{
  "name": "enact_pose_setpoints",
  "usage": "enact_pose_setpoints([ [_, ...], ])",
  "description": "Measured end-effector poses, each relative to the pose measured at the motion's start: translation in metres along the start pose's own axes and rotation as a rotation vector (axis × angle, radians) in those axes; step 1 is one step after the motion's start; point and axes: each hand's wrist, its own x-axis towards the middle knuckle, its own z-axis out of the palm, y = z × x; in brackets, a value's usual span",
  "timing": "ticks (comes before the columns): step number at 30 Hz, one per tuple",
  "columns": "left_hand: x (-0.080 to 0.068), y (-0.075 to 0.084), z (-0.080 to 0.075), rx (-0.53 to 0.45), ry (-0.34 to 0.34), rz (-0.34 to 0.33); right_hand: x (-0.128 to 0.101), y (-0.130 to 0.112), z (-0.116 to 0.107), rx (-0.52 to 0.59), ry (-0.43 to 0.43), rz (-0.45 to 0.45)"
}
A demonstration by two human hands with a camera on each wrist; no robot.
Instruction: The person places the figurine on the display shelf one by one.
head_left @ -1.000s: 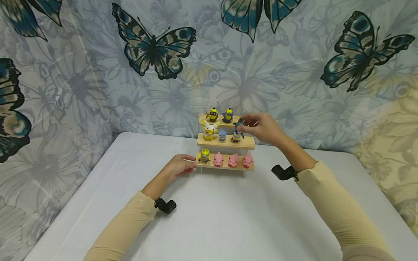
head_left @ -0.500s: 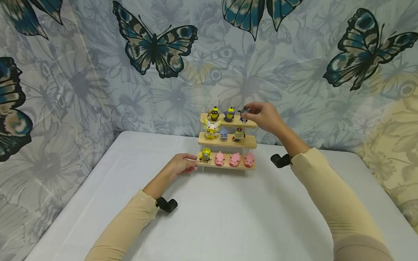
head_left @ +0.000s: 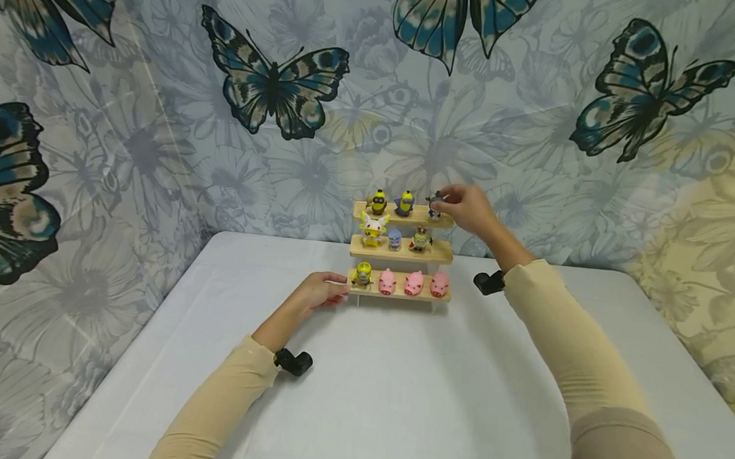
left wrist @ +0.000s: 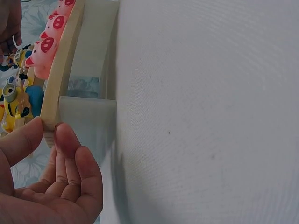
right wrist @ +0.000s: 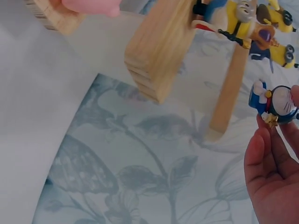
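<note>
My right hand [head_left: 470,208] pinches a small blue-and-white cat figurine [right wrist: 280,99] at the right end of the top step of a three-tier wooden display stand [head_left: 401,255]. In the right wrist view the figurine lies between thumb and fingers; whether its base touches the step cannot be told. My left hand [head_left: 315,295] grips the left end of the bottom step, thumb [left wrist: 29,135] on top and fingers below. Two yellow minion figurines [head_left: 405,203] stand on the same top step, left of the cat.
On the middle step are a white-eared yellow figurine [head_left: 373,230], a small blue figurine [head_left: 395,239] and a minion [head_left: 421,240]. A yellow figurine [head_left: 361,276] and three pink pigs [head_left: 413,283] fill the bottom step. The white table [head_left: 390,390] meets a butterfly-print backdrop [head_left: 264,182] behind.
My right hand has lifted the cat figurine from in front of the middle step's right side up to the top step, then slightly right. My left hand has kept its grip on the stand.
</note>
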Motion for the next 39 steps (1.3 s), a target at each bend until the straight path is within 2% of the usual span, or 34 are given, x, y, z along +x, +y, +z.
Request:
enact_pose_setpoints([
  [18, 0.002, -0.002, 0.000, -0.015, 0.011, 0.020, 0.012, 0.008, 0.008, 0.004, 0.012, 0.057],
  [30, 0.002, -0.002, 0.001, -0.016, 0.007, 0.005, 0.010, 0.011, 0.010, -0.002, 0.009, 0.030],
  [34, 0.001, -0.001, 0.001, -0.021, 0.007, 0.008, 0.006, 0.013, 0.006, -0.009, 0.031, 0.019],
  [39, 0.001, -0.001, 0.001, -0.022, 0.007, 0.008, -0.007, 0.021, 0.003, -0.009, 0.105, -0.013],
])
